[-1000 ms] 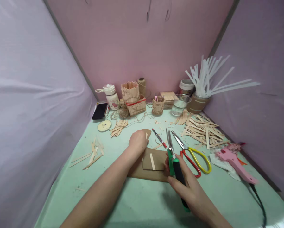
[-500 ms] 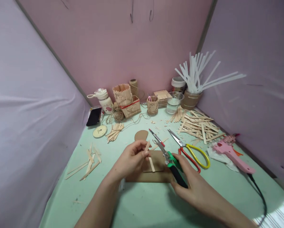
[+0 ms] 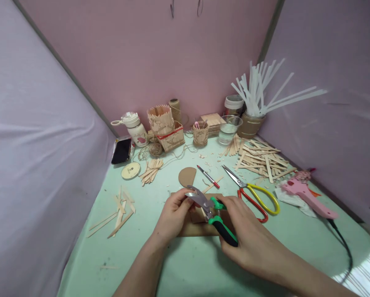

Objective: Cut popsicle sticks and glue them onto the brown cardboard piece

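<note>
Taking the cardboard sheet [image 3: 192,231] as centre of the clock face, with twelve towards the pink wall [image 3: 185,53]. Gripping the shears [image 3: 208,205] above this centre with the right hand [image 3: 249,231], placed between three and four o'clock and closed round the green and black handles. Having the blades a little apart, with tips pointing to ten o'clock, close by the left hand [image 3: 172,212]. Bending this left hand at nine o'clock, thumb and fingers brought together beside the blades; cannot tell about anything pinched between them, because of the blades in front. Can see under the shears a smaller cardboard piece [image 3: 199,216], mostly hidden.

Finding at eleven o'clock, just beyond the sheet, a rounded cardboard piece [image 3: 187,176] with one straight edge, and between twelve and one a pen [image 3: 208,176] with red ends. Noticing at two o'clock the scissors [image 3: 243,185], with red and yellow handles, and farther behind a pile of wooden sticks [image 3: 265,159]. Seeing at three o'clock a pink glue gun [image 3: 308,201], and at nine some loose sticks [image 3: 120,214] on the pale green desk [image 3: 187,272].
</note>
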Motion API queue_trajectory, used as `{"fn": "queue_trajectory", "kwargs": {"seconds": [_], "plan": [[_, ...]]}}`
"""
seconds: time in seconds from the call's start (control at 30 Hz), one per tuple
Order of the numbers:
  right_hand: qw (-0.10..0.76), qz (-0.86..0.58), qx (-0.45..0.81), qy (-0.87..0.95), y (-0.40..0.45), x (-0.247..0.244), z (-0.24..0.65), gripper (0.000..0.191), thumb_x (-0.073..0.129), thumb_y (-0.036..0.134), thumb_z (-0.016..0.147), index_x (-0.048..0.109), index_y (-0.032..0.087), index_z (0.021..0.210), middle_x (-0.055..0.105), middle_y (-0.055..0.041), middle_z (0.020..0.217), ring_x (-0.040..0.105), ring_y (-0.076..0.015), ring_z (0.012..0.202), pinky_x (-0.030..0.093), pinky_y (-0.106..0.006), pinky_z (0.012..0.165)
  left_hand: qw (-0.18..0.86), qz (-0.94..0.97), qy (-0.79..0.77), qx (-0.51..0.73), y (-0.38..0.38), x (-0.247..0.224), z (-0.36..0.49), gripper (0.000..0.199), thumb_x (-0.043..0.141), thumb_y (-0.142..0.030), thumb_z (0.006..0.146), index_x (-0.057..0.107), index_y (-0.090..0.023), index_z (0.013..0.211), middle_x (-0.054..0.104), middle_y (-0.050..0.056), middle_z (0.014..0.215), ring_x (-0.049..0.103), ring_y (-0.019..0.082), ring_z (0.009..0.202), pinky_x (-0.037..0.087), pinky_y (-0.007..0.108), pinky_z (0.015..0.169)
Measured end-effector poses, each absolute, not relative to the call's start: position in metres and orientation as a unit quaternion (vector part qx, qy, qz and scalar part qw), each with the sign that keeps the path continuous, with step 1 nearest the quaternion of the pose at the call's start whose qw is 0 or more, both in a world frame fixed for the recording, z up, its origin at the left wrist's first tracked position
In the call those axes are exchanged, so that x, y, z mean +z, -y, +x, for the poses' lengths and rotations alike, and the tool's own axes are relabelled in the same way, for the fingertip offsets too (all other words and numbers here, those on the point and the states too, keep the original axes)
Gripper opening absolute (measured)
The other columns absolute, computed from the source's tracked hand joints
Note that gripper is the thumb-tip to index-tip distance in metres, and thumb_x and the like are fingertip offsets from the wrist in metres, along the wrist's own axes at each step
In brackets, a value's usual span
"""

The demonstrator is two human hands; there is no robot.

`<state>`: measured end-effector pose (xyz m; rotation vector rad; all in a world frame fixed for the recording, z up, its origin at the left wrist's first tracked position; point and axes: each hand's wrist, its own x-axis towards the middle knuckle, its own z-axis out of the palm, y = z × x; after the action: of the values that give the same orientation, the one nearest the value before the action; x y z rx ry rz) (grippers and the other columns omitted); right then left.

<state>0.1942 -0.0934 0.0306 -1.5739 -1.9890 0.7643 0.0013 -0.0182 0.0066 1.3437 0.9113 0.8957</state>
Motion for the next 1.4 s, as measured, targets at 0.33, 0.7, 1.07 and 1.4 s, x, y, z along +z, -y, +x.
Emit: {"fn": "queue_trajectory", "kwargs": {"seconds": [0.33, 0.7, 1.07, 1.4], "plan": [[0.234, -0.582, 0.286, 0.725, 0.095, 0.030, 0.196, 0.070, 0.056, 0.011, 0.066, 0.040, 0.024, 0.132, 0.051, -0.0105, 0.128, 0.049, -0.0293, 0.121, 0.042, -0.048, 0.102, 0.590, 0.589, -0.395, 0.385, 0.018, 0.008, 0.005, 0.022, 0.054, -0.031, 0.092, 0.066, -0.017, 0.080, 0.060, 0.001, 0.077, 0.051, 0.012, 0.067, 0.043, 0.024, 0.066], [0.218, -0.582, 0.311, 0.719, 0.097, 0.033, 0.200, 0.055, 0.055, 0.012, 0.067, 0.046, 0.022, 0.120, 0.054, -0.0102, 0.117, 0.051, -0.0297, 0.113, 0.044, -0.048, 0.097, 0.600, 0.582, -0.405, 0.371, 0.021, 0.008, 0.005, 0.022, 0.056, -0.034, 0.090, 0.065, -0.017, 0.078, 0.060, 0.002, 0.078, 0.052, 0.014, 0.070, 0.044, 0.026, 0.068], [0.215, -0.585, 0.313, 0.716, 0.097, 0.032, 0.202, 0.053, 0.058, 0.014, 0.067, 0.047, 0.024, 0.118, 0.055, -0.0092, 0.115, 0.051, -0.0303, 0.112, 0.044, -0.048, 0.095, 0.615, 0.571, -0.397, 0.371, 0.020, 0.003, 0.007, 0.026, 0.057, -0.036, 0.090, 0.064, -0.016, 0.075, 0.059, 0.002, 0.075, 0.052, 0.014, 0.070, 0.045, 0.026, 0.069], [0.192, -0.584, 0.360, 0.701, 0.106, 0.033, 0.208, 0.038, 0.057, 0.013, 0.067, 0.050, 0.023, 0.103, 0.063, -0.0086, 0.096, 0.061, -0.0271, 0.087, 0.051, -0.038, 0.074, 0.658, 0.525, -0.432, 0.323, 0.029, 0.011, 0.019, 0.026, 0.063, -0.040, 0.082, 0.062, -0.015, 0.072, 0.056, -0.001, 0.061, 0.048, 0.011, 0.058, 0.042, 0.024, 0.060]]}}
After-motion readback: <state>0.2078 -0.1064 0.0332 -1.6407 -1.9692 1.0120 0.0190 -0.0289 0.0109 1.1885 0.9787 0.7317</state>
